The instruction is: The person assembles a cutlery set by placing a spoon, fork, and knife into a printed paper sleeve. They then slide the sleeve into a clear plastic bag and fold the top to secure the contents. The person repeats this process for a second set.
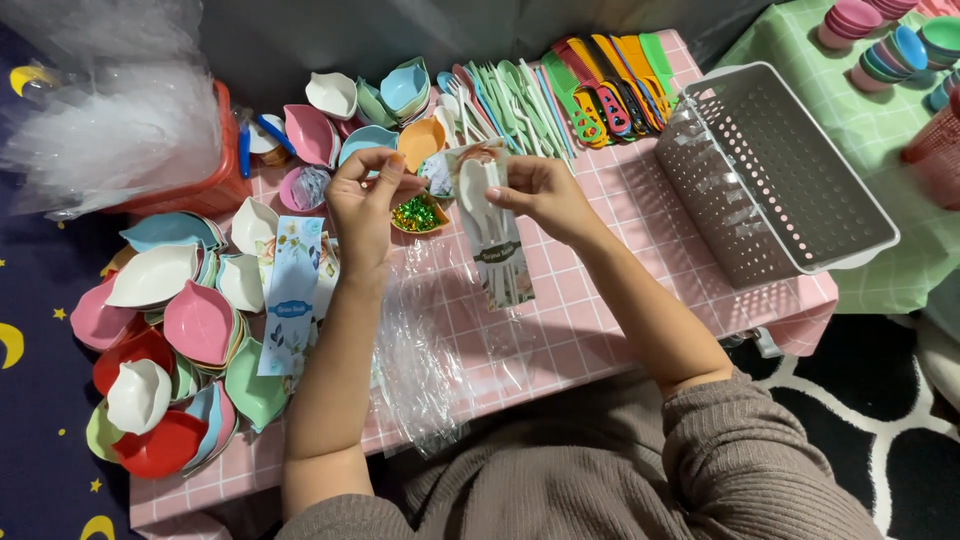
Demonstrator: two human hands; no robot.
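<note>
Over a pink checked table, my left hand and my right hand hold up a clear plastic sleeve between them. Inside the sleeve are a white plastic spoon and a printed floral card. My left hand pinches the sleeve's top left corner; my right hand grips its top right edge with thumb and fingers. The sleeve hangs down towards the table. A small orange dish with green glitter bits sits just below my hands.
Piles of leaf-shaped coloured dishes lie at the left, with floral cards and empty clear sleeves. Pastel spoons and forks and coloured combs lie at the back. A white perforated basket stands right.
</note>
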